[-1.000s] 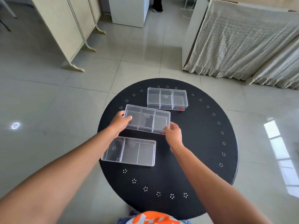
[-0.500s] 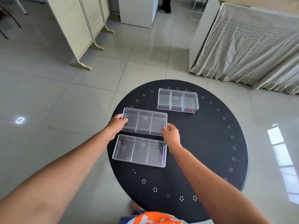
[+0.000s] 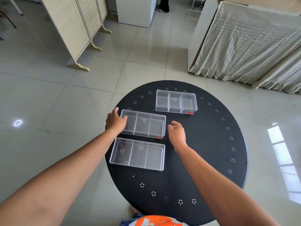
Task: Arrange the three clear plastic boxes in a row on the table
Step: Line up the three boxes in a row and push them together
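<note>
1. A round black bench with small white flower marks around its rim carries three clear plastic boxes, each split into three compartments.
2. The near box lies flat on the left part of the bench, closest to the person.
3. The middle box sits just beyond it, apart by a thin strip of black, its long sides roughly parallel to the near one.
4. The left hand rests at the middle box's left end, its fingers touching the edge there; whether they grip it I cannot tell.
5. The right hand hovers just off the box's right end, fingers spread loosely and holding nothing.
6. The far box stands farther back and to the right, out of line with the other two.
</note>
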`<control>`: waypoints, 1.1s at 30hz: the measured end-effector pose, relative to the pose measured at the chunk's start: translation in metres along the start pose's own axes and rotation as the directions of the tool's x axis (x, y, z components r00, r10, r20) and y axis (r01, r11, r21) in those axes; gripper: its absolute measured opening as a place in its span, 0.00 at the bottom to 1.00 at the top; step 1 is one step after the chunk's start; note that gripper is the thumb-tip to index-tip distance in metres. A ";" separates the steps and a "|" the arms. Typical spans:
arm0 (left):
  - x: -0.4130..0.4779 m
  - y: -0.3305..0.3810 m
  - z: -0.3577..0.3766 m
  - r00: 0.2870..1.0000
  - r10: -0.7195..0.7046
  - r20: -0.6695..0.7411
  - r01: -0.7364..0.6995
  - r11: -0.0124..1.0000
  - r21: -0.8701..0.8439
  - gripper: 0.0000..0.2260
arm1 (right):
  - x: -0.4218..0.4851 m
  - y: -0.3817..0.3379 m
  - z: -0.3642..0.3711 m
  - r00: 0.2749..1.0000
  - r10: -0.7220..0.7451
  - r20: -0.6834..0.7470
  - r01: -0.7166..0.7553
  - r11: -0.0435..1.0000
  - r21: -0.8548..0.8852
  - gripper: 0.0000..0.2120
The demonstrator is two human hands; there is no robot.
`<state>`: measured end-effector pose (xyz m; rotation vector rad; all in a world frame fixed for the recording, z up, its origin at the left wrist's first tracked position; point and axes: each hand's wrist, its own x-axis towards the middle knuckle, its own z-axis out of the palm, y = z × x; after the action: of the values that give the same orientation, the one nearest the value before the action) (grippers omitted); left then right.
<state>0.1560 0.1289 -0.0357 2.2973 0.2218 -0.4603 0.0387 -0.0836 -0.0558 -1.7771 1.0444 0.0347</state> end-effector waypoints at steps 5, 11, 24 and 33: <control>0.004 0.045 0.010 0.965 0.257 -0.056 -0.255 0.966 0.050 0.20 | 0.035 -0.008 -0.042 0.989 -0.008 -0.150 0.006 1.000 -0.017 0.21; 0.018 0.093 0.051 0.963 0.246 0.111 -0.248 0.969 -0.001 0.20 | 0.072 -0.026 -0.091 0.978 -0.002 -0.208 -0.001 1.000 -0.017 0.16; 0.046 0.137 0.112 0.952 -0.008 0.307 0.061 0.984 -0.165 0.26 | 0.117 -0.035 -0.107 0.997 0.078 0.011 -0.079 0.993 0.084 0.28; 0.046 0.135 0.105 0.966 0.000 0.257 0.051 0.980 -0.192 0.09 | 0.111 -0.045 -0.093 0.998 0.047 0.046 -0.054 0.986 0.161 0.14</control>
<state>0.2109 -0.0389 -0.0314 2.0198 0.1610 -0.7109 0.0979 -0.2208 -0.0302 -1.5971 1.0322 0.0180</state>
